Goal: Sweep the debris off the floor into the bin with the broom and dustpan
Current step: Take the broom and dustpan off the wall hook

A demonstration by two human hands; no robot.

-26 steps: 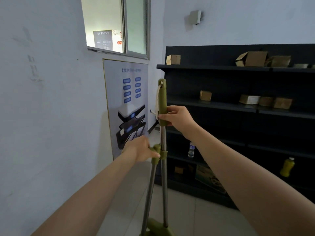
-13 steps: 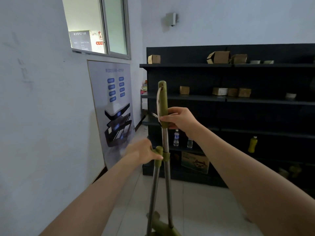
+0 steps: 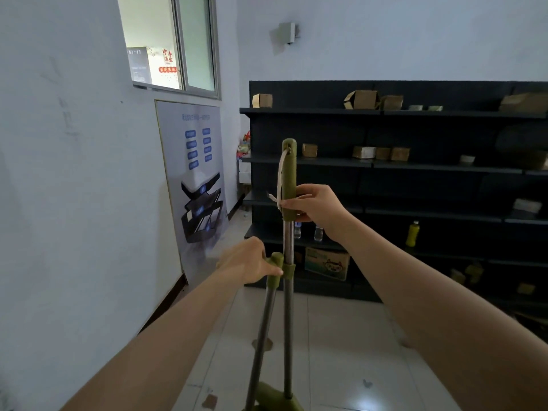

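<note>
Standing nearly upright before the shelves [image 3: 444, 130], the broom [image 3: 289, 176] points grip-up; the right hand's [image 3: 320, 207] fingers curl round its green grip. The left hand [image 3: 247, 261] clasps the top of the dustpan [image 3: 262, 324] pole, which leans rightward, touching the broom.

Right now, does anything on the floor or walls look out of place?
Yes: a brown scrap and a dark fleck lie on the floor. The poster board leans tilted against the wall.
</note>
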